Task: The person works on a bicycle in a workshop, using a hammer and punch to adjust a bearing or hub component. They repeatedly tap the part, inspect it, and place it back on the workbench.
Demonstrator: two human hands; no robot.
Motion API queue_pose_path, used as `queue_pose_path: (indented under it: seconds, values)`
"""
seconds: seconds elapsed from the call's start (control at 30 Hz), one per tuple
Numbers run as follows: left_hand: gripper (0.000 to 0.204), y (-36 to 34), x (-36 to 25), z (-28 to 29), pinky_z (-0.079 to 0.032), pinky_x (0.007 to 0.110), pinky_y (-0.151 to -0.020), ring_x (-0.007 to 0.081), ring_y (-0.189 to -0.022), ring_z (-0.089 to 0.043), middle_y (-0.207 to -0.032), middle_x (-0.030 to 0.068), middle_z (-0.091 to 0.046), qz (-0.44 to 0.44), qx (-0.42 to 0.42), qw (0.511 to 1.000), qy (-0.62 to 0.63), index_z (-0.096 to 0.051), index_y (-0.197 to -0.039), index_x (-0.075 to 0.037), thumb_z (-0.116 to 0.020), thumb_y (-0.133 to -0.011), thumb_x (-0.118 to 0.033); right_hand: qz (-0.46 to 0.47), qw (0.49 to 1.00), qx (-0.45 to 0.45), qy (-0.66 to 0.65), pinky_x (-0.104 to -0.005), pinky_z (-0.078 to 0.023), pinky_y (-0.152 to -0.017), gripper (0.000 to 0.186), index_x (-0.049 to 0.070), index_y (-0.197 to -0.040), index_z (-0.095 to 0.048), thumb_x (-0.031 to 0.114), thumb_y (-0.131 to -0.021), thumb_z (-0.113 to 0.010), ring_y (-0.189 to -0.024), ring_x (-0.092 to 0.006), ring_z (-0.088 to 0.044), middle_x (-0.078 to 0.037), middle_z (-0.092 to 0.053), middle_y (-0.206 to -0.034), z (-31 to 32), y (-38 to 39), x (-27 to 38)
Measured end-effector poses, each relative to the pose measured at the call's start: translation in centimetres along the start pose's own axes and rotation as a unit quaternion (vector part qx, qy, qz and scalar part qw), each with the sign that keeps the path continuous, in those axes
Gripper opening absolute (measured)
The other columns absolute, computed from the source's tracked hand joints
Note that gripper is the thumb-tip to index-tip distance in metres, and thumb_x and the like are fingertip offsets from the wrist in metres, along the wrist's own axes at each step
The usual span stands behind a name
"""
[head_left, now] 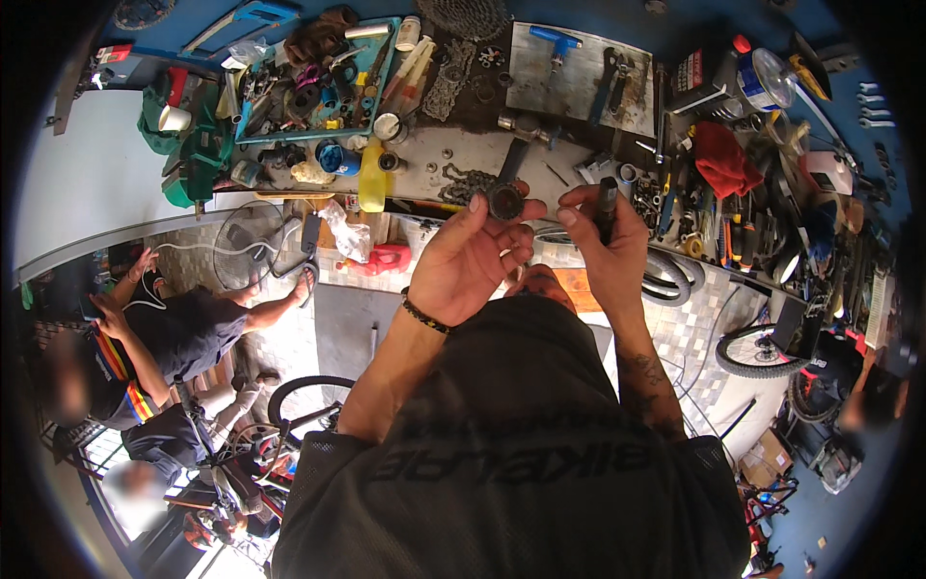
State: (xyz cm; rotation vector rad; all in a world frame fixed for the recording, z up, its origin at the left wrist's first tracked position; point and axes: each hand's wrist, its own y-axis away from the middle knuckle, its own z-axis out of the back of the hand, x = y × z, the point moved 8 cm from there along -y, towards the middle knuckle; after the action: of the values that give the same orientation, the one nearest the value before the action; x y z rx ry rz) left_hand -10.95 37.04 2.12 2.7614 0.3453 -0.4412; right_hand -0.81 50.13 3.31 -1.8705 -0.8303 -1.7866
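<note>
Directly below the camera: a dark shirt, large lettering printed across it.
Left hand: raised palm-up by the near edge of the table, its grip pinching one round dark part between thumb and fingers.
Right hand: held just beside it, its grip curled around one dark cylinder; whether thumb and forefinger pinch anything more cannot be told.
Right behind the round dark part: one hammer, and to its left one loose chain.
Table, left: one yellow bottle and one blue tray, its parts too jumbled to count.
Table, right: one red cloth among crowded tools.
Table, back: one metal plate bearing one blue T-shaped tool and two long dark tools.
Writing: white print on one black container.
People: two at left, away from the table.
</note>
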Motion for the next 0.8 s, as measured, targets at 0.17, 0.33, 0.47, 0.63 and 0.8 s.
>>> queue_pose_path:
  seconds: [0.17, 0.33, 0.47, 0.63, 0.8]
  values:
    - [0.043, 0.7, 0.1, -0.2, -0.054, 0.036, -0.094, 0.0207, -0.107, -0.066, -0.133, 0.0165, -0.066, -0.015, -0.015, 1.0, -0.02, -0.056, -0.138, -0.005, -0.051, -0.11, -0.038, 0.032, 0.998, 0.019, 0.046, -0.0204, -0.031, -0.054, 0.014, 0.003, -0.103, -0.071, 0.007, -0.092, -0.078, -0.057, 0.0, -0.036, 0.01, -0.04, -0.061, -1.0, 0.9, 1.8]
    - [0.04, 1.4, 0.2, -0.5, -0.055, 0.035, -0.093, 0.0204, -0.108, -0.066, -0.129, 0.0145, -0.068, -0.038, -0.022, 0.998, -0.047, -0.058, -0.137, -0.006, -0.058, -0.107, -0.032, 0.063, 0.994, 0.023, 0.086, -0.0204, -0.034, -0.052, 0.015, 0.002, -0.103, -0.072, 0.008, -0.091, -0.078, -0.056, 0.0009, -0.039, 0.01, -0.041, -0.06, -1.1, 1.1, 3.4]
    - [0.04, 1.8, 0.7, 0.0, -0.056, 0.033, -0.09, 0.0187, -0.106, -0.067, -0.119, 0.0109, -0.07, -0.049, -0.054, 0.995, -0.062, -0.059, -0.136, -0.005, -0.064, -0.104, -0.028, 0.053, 0.993, 0.045, 0.092, -0.0222, -0.037, -0.05, 0.019, 0.001, -0.104, -0.073, 0.008, -0.089, -0.08, -0.056, 0.0017, -0.047, 0.008, -0.047, -0.06, -1.6, 1.6, 3.7]
    - [0.041, 2.1, 1.5, 0.0, -0.053, 0.038, -0.096, 0.0208, -0.112, -0.064, -0.126, 0.0091, -0.066, -0.032, -0.034, 0.996, -0.074, -0.057, -0.139, -0.003, -0.064, -0.104, -0.024, 0.122, 0.978, 0.036, 0.163, -0.0205, -0.032, -0.053, 0.014, 0.001, -0.101, -0.074, 0.0, -0.087, -0.079, -0.061, -0.0001, -0.042, 0.006, -0.058, -0.074, -2.1, 1.8, 4.6]
    - [0.034, 2.4, 1.4, 0.1, -0.057, 0.036, -0.091, 0.0198, -0.106, -0.068, -0.119, 0.011, -0.07, -0.067, -0.058, 0.992, -0.093, -0.06, -0.134, -0.001, -0.066, -0.102, -0.014, 0.177, 0.959, 0.054, 0.217, -0.0214, -0.042, -0.056, 0.017, -0.001, -0.1, -0.073, 0.0, -0.084, -0.078, -0.063, -0.0039, -0.055, -0.002, -0.072, -0.086, -2.4, 2.0, 5.1]
